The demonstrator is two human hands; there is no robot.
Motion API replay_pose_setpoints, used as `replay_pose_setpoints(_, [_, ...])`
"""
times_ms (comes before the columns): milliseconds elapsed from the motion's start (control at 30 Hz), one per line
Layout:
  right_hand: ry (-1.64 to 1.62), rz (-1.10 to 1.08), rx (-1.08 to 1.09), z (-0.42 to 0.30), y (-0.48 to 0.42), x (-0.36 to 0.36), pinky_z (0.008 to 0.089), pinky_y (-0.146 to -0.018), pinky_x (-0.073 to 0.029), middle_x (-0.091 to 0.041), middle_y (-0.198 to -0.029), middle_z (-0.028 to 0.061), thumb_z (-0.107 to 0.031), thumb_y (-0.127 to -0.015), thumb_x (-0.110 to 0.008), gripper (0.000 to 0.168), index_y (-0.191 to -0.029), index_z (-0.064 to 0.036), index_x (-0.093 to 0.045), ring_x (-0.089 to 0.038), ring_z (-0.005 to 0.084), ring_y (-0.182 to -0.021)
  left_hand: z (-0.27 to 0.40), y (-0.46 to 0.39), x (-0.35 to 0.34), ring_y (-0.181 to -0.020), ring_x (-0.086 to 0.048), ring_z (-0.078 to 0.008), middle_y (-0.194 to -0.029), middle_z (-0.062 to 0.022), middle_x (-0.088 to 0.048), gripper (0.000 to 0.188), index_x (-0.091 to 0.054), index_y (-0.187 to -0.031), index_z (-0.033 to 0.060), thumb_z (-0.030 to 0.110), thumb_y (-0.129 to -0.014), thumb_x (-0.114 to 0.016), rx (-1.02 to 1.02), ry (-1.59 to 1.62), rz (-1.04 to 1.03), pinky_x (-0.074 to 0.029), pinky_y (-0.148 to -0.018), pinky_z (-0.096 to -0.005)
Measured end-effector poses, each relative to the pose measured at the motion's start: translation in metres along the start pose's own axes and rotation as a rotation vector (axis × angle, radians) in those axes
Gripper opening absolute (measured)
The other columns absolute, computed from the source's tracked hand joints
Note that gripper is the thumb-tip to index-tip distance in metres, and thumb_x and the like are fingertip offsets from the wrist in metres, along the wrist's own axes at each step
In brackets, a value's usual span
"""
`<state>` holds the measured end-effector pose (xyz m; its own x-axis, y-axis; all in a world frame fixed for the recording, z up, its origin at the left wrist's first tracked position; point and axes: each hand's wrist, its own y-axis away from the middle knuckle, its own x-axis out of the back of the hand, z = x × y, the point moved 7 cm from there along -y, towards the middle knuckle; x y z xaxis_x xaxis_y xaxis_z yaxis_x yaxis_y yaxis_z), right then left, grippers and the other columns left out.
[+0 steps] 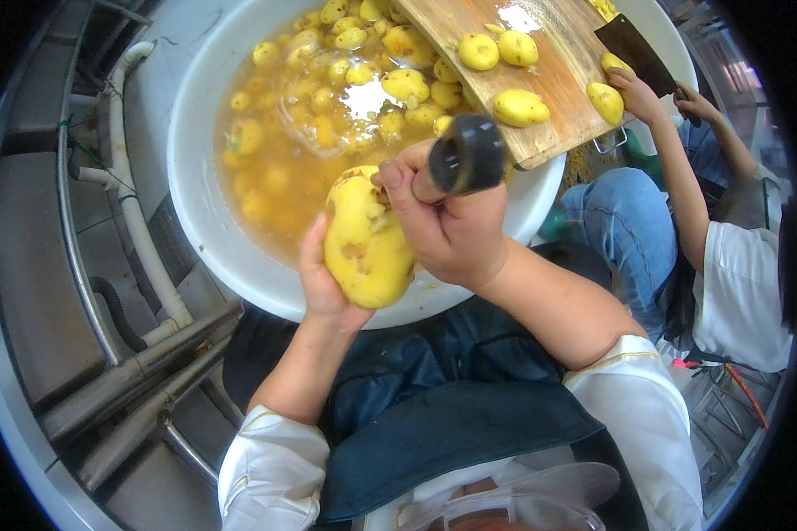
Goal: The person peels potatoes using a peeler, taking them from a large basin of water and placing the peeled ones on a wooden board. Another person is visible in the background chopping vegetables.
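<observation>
My left hand (329, 275) holds a large peeled potato (366, 249) from below and the left, over the near rim of a big white tub (196, 226). In my right hand (455, 229) is a tool with a black handle (466, 156); its working end is hidden by my fingers, at the potato's upper right side. The potato has brown spots and a rough patch near my right fingertips. Behind it, many peeled yellow potatoes (405, 86) lie in the tub's cloudy brownish water.
A wooden cutting board (558, 73) with several potatoes lies across the tub's right side. There a co-worker's hands (637, 96) hold a potato and a cleaver (634, 56). The co-worker's knee (624, 232) is at my right. White pipes (133, 192) and metal rails (139, 358) stand left.
</observation>
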<state>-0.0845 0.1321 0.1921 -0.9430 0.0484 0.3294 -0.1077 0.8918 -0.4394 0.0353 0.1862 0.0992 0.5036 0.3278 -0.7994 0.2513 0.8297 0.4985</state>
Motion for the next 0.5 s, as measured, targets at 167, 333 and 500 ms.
replay_pose_setpoints(167, [-0.573,0.118,-0.441,0.02,-0.005,-0.003,0.0243,-0.062,-0.05,-0.058,-0.074,0.0047,-0.008,-0.091,-0.055,0.009,-0.088,-0.001,-0.049,-0.06,0.0128,-0.066,-0.007,0.003,-0.004,-0.1,-0.059,-0.0327,-0.121,-0.0158,-0.053,0.059,-0.043,-0.129,0.0089,0.051,-0.089,-0.032,0.219,0.167,-0.171,-0.051,-0.077,-0.0509])
replay_pose_setpoints(333, [-0.107,0.071,-0.254,0.006,-0.005,-0.001,0.0239,-0.06,-0.048,-0.061,-0.072,0.0057,-0.007,-0.091,-0.056,0.009,-0.085,0.0,-0.053,-0.06,0.0121,-0.065,-0.002,0.005,0.002,-0.092,-0.06,-0.0351,-0.116,-0.0148,-0.056,0.058,-0.045,-0.128,0.0109,0.052,-0.089,-0.032,0.156,0.154,0.051,-0.051,-0.07,-0.0502])
replay_pose_setpoints(500, [-0.01,-0.067,0.042,-0.003,-0.005,-0.01,0.0247,-0.058,-0.048,-0.06,-0.072,0.0078,-0.003,-0.088,-0.057,0.008,-0.082,0.001,-0.054,-0.06,0.0126,-0.064,-0.008,0.007,0.007,-0.089,-0.061,-0.037,-0.112,-0.0146,-0.058,0.058,-0.046,-0.127,0.0116,0.053,-0.088,-0.034,0.195,0.157,0.044,-0.051,-0.066,-0.0537])
